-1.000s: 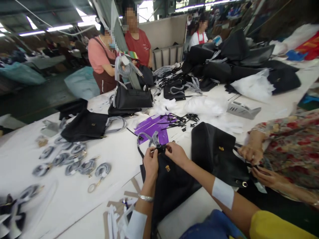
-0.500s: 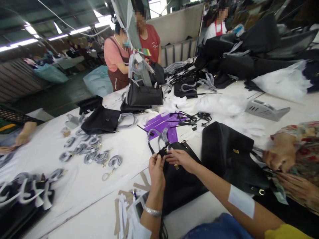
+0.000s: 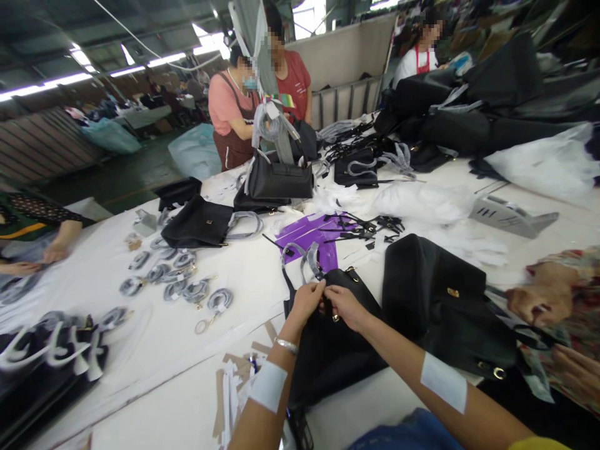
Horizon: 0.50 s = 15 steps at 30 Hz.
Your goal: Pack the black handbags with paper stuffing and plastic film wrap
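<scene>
A black handbag (image 3: 337, 356) with gold-coloured fittings lies in front of me on the white table. Over its upper part, my left hand (image 3: 308, 301) and my right hand (image 3: 345, 306) meet, fingertips almost touching. Both are closed in a pinch around a short black strap (image 3: 329, 307) of the bag, mostly hidden by the fingers. The bag's handles (image 3: 312, 257), wrapped in clear film, rise just beyond my hands. A gold-coloured ring fitting (image 3: 351, 274) shows on the bag's top edge.
To the right lies another black handbag (image 3: 434, 300), with a co-worker's hands (image 3: 544, 300) beside it. Purple sheets (image 3: 312, 234) and thin black straps lie ahead. Coiled wrapped straps (image 3: 182, 281) and paper strips (image 3: 227, 400) are on the left. A post (image 3: 276, 134) stands behind.
My hands have drawn together and now pinch lower on the bag; my right hand's fingers, stretched out before, have closed. The view has shifted slightly. The co-worker's lower hand has moved right.
</scene>
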Tool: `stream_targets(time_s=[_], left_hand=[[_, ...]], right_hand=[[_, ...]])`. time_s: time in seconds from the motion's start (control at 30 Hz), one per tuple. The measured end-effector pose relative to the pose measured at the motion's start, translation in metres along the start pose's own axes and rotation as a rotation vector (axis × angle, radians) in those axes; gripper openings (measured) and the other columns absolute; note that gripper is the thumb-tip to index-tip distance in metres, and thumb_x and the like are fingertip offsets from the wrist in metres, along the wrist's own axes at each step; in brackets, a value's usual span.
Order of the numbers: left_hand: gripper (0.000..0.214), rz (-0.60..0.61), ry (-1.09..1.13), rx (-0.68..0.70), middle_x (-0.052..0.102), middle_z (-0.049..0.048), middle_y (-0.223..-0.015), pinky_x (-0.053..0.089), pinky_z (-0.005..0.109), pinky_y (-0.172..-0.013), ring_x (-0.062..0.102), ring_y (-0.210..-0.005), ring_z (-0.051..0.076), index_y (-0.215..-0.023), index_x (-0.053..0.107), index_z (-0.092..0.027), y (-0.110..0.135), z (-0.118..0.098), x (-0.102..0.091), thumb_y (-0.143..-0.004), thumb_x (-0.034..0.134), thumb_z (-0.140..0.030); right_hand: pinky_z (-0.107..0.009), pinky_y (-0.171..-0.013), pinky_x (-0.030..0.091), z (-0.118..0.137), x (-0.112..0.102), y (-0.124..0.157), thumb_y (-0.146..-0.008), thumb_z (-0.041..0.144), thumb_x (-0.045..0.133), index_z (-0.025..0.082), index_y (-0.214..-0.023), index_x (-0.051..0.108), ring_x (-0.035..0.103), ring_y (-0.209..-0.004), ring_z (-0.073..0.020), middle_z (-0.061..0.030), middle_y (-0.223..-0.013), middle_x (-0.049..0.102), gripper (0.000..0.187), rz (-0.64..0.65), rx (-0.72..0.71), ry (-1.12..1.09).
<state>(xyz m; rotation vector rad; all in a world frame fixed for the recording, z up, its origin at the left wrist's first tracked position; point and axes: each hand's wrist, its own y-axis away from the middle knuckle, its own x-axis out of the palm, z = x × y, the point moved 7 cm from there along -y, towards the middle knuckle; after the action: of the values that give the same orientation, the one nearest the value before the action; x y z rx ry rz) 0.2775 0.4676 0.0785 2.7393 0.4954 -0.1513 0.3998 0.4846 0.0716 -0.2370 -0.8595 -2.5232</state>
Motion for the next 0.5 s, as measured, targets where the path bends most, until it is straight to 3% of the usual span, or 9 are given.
stream_targets(time_s=[0.1,0.2,0.27,0.37,0.5], left_hand=[[0.034,0.092,0.014,-0.061,0.071,0.0099,-0.065,0.055,0.037,-0.071,0.070,-0.072,0.025,-0.065,0.068,-0.016,-0.030,-0.001,0.025,-0.077,0.068,-0.048],[0.037,0.147,0.047,-0.120,0.074,0.0135,-0.074,0.056,0.036,-0.068,0.071,-0.072,0.024,-0.073,0.069,-0.014,-0.043,0.008,0.042,-0.084,0.061,-0.049],[0.044,0.142,0.043,-0.138,0.073,0.0141,-0.072,0.055,0.034,-0.063,0.070,-0.068,0.023,-0.074,0.069,-0.012,-0.045,0.015,0.041,-0.085,0.058,-0.054],[0.050,0.061,0.018,-0.107,0.073,0.0135,-0.075,0.052,0.030,-0.057,0.068,-0.067,0.021,-0.082,0.069,-0.012,-0.048,0.019,0.024,-0.083,0.058,-0.060],[0.043,0.024,0.041,-0.006,0.073,0.0090,-0.089,0.051,0.025,-0.062,0.067,-0.077,0.018,-0.101,0.069,-0.014,-0.062,0.007,0.014,-0.075,0.073,-0.048]], right_hand=[[-0.026,-0.053,0.051,-0.003,-0.003,0.004,-0.072,0.043,0.073,0.020,-0.072,0.056,0.062,-0.053,-0.0133,0.0018,-0.062,0.064,0.029,-0.003,-0.035,0.080],[-0.025,-0.052,0.049,-0.006,-0.015,0.009,-0.072,0.042,0.072,0.019,-0.071,0.055,0.060,-0.051,-0.0122,0.0028,-0.061,0.064,0.028,-0.028,-0.062,0.124],[-0.025,-0.053,0.050,-0.008,-0.024,0.011,-0.072,0.043,0.071,0.019,-0.071,0.055,0.061,-0.052,-0.0126,0.0021,-0.062,0.064,0.029,-0.038,-0.049,0.134],[-0.028,-0.057,0.053,-0.009,-0.030,0.014,-0.073,0.045,0.070,0.019,-0.073,0.057,0.064,-0.056,-0.0140,-0.0004,-0.068,0.066,0.029,-0.037,-0.015,0.138],[-0.029,-0.063,0.055,-0.004,-0.030,0.015,-0.077,0.048,0.066,0.019,-0.084,0.061,0.069,-0.068,-0.0164,-0.0043,-0.082,0.071,0.030,-0.016,-0.010,0.172]])
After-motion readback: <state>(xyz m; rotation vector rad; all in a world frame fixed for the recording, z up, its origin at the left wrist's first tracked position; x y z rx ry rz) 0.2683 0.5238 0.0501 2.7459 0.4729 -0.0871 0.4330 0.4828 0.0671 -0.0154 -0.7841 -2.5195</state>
